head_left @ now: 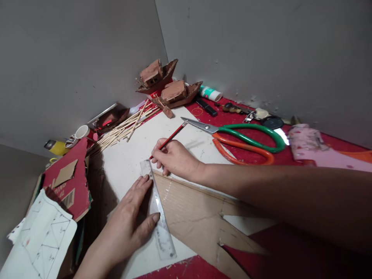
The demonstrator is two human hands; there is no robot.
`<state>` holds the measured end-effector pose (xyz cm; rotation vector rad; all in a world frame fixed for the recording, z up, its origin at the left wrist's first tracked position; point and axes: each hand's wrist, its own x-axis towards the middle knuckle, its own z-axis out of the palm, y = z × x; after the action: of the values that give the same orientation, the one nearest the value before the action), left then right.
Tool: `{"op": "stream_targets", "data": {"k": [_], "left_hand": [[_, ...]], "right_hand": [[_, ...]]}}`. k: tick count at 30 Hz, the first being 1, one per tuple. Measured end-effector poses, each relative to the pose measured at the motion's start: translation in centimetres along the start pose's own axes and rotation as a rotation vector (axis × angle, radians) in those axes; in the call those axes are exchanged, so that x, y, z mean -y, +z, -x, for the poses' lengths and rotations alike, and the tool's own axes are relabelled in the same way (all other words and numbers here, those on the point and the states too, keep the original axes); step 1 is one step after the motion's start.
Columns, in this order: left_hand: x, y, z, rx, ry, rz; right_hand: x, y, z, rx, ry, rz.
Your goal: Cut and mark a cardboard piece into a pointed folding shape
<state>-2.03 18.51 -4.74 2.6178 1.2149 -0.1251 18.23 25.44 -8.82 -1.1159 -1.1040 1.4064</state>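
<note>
Inward from the desk's (180, 269) near edge — left hand (129, 213) unclenched on clear ruler (165, 238), beside ribbed cardboard (193, 205); right hand (176, 158) pinching slim red pencil (173, 135).

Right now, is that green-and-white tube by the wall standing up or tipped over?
Tipped over. The green-and-white tube lies on its side, its long body sideways, with a round end facing right.

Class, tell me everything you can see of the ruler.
The ruler is straight, narrow and see-through, apparently plastic, its markings too blurred to read. It lies aslant over the white board, along the left edge of the brown cardboard. The left hand touches it; the pencil points down near its far end.
</note>
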Motion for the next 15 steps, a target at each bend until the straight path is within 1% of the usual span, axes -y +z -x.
{"op": "stream_targets", "data": {"k": [2, 4, 9, 11, 13, 15], "left_hand": [[0.5, 0.0, -0.2, 0.014, 0.008, -0.004], [0.7, 0.5, -0.6, -0.021, 0.001, -0.033], [0.0, 2.5, -2.0, -0.236, -0.068, -0.111], [-0.4, 3.1, -2.5, -0.305, -0.09, -0.11], [-0.7, 3.3, -2.8, -0.33, -0.107, -0.082], [-0.9, 3.1, -2.9, -0.317, -0.123, -0.046]], "right_hand": [[0.1, 0.0, 0.0, -0.009, 0.005, -0.013], [0.2, 0.0, 0.0, -0.013, 0.009, -0.02], [0.4, 0.0, 0.2, -0.01, 0.023, -0.027], [0.4, 0.0, 0.2, -0.009, 0.024, -0.027], [0.4, 0.0, 0.2, -0.007, 0.022, -0.025], [0.3, 0.0, 0.1, -0.004, 0.02, -0.024]]}}
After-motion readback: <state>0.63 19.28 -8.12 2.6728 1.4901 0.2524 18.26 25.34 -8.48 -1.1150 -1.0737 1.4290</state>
